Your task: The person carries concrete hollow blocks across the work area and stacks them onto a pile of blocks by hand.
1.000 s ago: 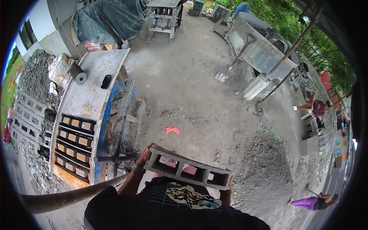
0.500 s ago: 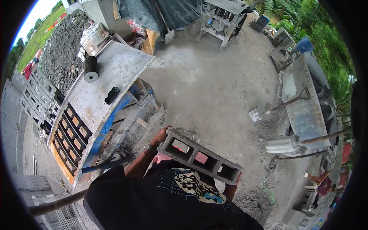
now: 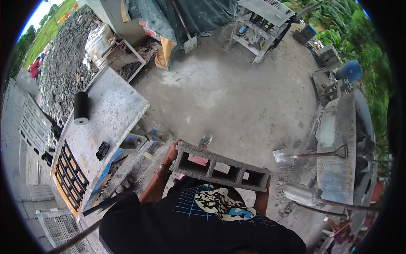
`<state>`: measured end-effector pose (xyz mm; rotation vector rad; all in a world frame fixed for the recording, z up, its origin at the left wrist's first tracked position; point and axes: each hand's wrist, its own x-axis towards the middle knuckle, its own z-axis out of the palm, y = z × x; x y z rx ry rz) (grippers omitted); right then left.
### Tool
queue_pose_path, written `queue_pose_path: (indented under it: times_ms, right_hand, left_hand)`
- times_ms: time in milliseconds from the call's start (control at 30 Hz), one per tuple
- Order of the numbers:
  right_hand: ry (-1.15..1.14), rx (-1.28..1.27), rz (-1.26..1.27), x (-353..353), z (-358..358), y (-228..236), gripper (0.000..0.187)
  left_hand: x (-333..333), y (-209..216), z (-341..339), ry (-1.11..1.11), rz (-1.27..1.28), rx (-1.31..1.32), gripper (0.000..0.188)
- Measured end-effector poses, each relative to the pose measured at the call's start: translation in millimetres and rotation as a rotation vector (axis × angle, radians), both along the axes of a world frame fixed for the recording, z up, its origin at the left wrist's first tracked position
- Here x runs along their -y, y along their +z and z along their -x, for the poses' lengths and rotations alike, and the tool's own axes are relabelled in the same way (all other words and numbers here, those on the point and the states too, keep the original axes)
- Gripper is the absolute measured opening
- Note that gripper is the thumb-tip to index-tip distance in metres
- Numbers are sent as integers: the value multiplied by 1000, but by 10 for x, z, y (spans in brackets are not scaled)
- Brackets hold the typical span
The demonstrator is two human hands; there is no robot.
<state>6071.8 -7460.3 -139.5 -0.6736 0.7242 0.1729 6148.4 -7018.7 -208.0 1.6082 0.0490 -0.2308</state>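
A grey hollow concrete block (image 3: 220, 158) is held across my front, its three cavities facing up toward me. My left hand (image 3: 171, 155) grips the block's left end, fingers closed against it. At the other end, my right hand (image 3: 267, 183) holds the block too, though most of its fingers are hidden behind the concrete. The block is tilted slightly, its right end lower in view. Below it, part of my foot (image 3: 206, 139) shows on the ground.
To the left stands a worktable (image 3: 120, 99) with a black roll (image 3: 81, 108), a small black object (image 3: 102, 150) and a black grid mould (image 3: 69, 173). A shovel (image 3: 311, 155) lies by a metal sheet (image 3: 336, 144) at right. A machine frame (image 3: 262, 31) stands far ahead.
The view has shifted as I step forward with the block; the worktable now sits farther left and lower. My foot has come into view beyond the block. Both hands keep their hold.
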Motion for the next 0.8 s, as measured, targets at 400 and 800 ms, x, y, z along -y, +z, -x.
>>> queue_pose_path:
  times_ms: [400,800]
  right_hand:
    - [-155,-25,17,480,-2195,326,28]
    - [-342,-68,183,2436,-4164,223,22]
  left_hand:
    - [644,-14,-2706,40,722,-423,19]
    - [2980,577,-5182,-130,454,-341,27]
